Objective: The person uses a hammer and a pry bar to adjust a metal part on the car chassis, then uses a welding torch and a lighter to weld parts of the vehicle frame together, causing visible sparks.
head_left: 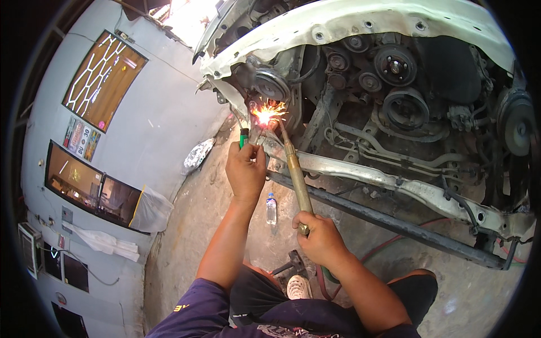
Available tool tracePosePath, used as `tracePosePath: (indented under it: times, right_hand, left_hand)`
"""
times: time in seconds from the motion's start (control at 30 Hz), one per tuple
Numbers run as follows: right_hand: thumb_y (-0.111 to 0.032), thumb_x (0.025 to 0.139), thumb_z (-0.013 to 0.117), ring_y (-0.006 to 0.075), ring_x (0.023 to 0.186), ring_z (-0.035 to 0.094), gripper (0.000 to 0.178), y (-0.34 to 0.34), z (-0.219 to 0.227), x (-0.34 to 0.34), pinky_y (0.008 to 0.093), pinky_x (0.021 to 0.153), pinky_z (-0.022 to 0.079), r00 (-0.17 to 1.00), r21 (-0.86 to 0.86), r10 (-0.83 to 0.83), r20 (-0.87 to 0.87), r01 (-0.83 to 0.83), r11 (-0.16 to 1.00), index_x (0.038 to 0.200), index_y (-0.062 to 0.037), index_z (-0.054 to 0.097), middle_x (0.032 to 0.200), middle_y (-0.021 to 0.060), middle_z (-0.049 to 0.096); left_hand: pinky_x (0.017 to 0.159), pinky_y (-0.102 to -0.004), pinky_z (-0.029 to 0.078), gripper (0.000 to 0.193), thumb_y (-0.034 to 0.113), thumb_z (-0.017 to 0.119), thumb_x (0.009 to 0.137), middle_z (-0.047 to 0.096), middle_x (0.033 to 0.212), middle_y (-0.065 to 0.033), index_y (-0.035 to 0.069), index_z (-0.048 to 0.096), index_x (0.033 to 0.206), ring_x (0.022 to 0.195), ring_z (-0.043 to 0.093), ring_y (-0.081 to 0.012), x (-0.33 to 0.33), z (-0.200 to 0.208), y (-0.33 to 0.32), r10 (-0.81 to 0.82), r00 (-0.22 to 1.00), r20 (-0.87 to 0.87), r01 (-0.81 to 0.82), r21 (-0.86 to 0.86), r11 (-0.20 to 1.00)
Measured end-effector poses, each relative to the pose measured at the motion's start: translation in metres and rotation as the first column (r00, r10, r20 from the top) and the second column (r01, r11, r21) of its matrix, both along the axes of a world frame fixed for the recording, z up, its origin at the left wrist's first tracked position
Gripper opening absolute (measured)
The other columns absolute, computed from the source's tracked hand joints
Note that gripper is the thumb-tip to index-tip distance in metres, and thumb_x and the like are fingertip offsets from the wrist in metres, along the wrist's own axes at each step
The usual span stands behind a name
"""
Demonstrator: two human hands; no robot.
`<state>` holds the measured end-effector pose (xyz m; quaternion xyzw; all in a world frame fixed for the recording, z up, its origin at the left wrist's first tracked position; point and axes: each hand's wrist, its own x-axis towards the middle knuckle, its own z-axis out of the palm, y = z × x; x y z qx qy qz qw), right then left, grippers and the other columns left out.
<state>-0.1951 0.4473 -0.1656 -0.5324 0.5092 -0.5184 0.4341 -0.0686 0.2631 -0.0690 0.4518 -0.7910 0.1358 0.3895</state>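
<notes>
Right hand (318,239) clamped round brass torch (298,188), left hand (246,172) closed on green handle (244,137). Torch tip at sparks (269,114), car frame's left corner. Apparently hot-working metal; next move calls for steady tip. Beyond: scuffed silver crossmember (352,173), round ribbed pulleys (396,66), clear plastic bottle (271,211) on rough concrete floor (225,225).

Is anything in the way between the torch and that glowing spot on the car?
Nothing visible is: the brass torch runs from the right hand up toward the sparks. The left hand, with its green-handled tool, is left of that line.
</notes>
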Motion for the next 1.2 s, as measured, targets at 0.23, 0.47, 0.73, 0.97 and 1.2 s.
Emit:
tracePosePath:
  times: [0.23,0.47,0.73,0.97,1.2]
  right_hand:
    - [-0.005,0.082,0.073,0.0445,0.086,0.071,0.025,0.0000,-0.0004,0.0003,0.0498,0.077,0.056,1.000,0.010,-0.006,0.005,0.006,1.000,0.106,-0.0112,0.067,0.093,0.0242,0.069]
    - [-0.016,0.086,0.077,0.0466,0.087,0.069,0.021,0.0000,0.0039,-0.0021,0.0527,0.077,0.055,0.999,-0.048,-0.032,-0.033,0.030,0.998,0.101,-0.0084,0.064,0.091,0.0242,0.070]
    - [-0.019,0.090,0.079,0.0410,0.075,0.068,0.024,-0.0028,-0.0018,0.0021,0.0454,0.067,0.052,0.996,-0.134,-0.088,-0.030,0.083,0.987,0.093,-0.0036,0.061,0.081,0.0205,0.067]
    - [-0.017,0.089,0.075,0.0476,0.085,0.069,0.018,-0.0021,0.0008,0.0023,0.0517,0.075,0.055,0.997,-0.056,-0.049,-0.052,0.047,0.997,0.098,-0.0063,0.063,0.088,0.0254,0.067]
    - [-0.010,0.085,0.073,0.0479,0.087,0.069,0.018,-0.0019,0.0011,-0.0010,0.0518,0.077,0.055,0.997,-0.054,-0.062,-0.056,0.059,0.997,0.101,-0.0072,0.063,0.091,0.0254,0.068]
  left_hand:
    - [0.066,-0.0409,0.054,0.009,0.010,0.078,0.087,0.065,0.088,-0.0129,0.003,0.072,0.085,0.074,0.070,-0.0297,0.0005,-0.0013,-0.0004,0.002,1.000,-0.003,-0.002,0.002,1.000]
    - [0.065,-0.0417,0.055,0.010,0.011,0.078,0.088,0.065,0.088,-0.0126,0.003,0.072,0.085,0.073,0.070,-0.0294,-0.0035,-0.0013,-0.0005,0.010,1.000,-0.004,-0.010,0.000,1.000]
    - [0.065,-0.0410,0.055,0.010,0.010,0.078,0.087,0.064,0.087,-0.0128,0.003,0.071,0.085,0.073,0.070,-0.0284,-0.0040,-0.0005,0.0001,0.014,1.000,-0.007,-0.013,0.016,1.000]
    - [0.065,-0.0413,0.055,0.009,0.010,0.078,0.087,0.065,0.088,-0.0130,0.003,0.071,0.086,0.072,0.070,-0.0289,-0.0023,-0.0017,0.0007,0.011,1.000,-0.004,-0.011,0.010,1.000]
    - [0.065,-0.0406,0.055,0.009,0.010,0.077,0.087,0.065,0.089,-0.0131,0.003,0.071,0.085,0.073,0.071,-0.0284,-0.0056,-0.0027,-0.0008,0.023,1.000,-0.008,-0.023,0.021,1.000]
